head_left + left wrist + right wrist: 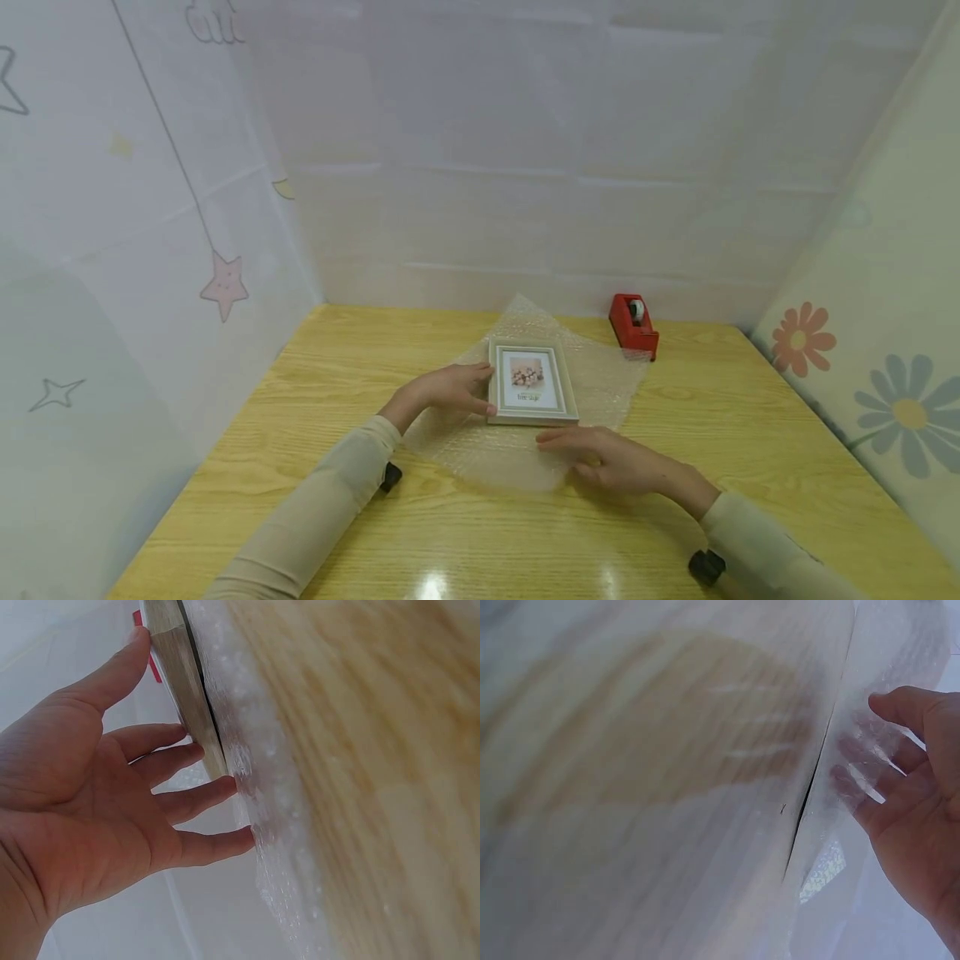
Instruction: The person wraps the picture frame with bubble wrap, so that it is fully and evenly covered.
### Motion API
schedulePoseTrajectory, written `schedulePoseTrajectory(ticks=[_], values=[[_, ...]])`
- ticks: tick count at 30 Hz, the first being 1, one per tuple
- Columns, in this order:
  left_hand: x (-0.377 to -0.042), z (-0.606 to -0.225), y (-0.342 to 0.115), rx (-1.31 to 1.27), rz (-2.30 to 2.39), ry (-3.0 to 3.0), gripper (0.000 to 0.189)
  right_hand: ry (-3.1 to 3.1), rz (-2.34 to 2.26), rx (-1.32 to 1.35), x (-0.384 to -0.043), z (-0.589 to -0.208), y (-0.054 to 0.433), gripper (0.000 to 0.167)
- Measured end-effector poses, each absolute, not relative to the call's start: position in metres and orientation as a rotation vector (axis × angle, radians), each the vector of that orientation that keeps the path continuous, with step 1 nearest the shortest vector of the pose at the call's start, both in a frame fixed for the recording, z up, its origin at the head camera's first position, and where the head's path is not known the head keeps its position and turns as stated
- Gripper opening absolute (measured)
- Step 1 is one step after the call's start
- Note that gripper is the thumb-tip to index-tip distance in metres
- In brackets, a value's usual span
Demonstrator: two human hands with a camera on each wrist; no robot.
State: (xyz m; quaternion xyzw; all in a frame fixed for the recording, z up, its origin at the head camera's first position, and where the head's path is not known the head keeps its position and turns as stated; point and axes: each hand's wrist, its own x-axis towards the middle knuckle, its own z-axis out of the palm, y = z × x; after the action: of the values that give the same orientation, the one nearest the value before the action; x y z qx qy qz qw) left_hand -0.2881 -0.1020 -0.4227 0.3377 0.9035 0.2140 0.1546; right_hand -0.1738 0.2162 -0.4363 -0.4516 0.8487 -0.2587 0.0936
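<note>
A picture frame (531, 382) with a pale border and a flower print lies face up on a sheet of clear bubble wrap (517, 471). My left hand (450, 390) rests against the frame's left side, its fingers spread and the thumb at the near left corner. The left wrist view shows the left hand (112, 795) touching the frame's side (196, 697), with lower fingertips at the wrap. Over the wrap's near right part lies my right hand (618, 460), fingers extended. In the right wrist view, the right hand's (915, 795) fingers show through the plastic, the thumb apart from them.
A red tape dispenser (634, 327) stands at the back right, close to the wrap's right corner. The wooden table (360, 350) meets a pale backdrop (525, 208) at the back. Printed side sheets (885, 333) flank it.
</note>
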Motion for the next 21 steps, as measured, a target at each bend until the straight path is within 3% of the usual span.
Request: schedulePoseTrajectory(ticks=[21], values=[[-0.287, -0.419, -0.097, 0.947, 0.568, 2.618, 0.087, 2.469, -0.927, -1.317, -0.188, -0.432, 0.215, 0.042]])
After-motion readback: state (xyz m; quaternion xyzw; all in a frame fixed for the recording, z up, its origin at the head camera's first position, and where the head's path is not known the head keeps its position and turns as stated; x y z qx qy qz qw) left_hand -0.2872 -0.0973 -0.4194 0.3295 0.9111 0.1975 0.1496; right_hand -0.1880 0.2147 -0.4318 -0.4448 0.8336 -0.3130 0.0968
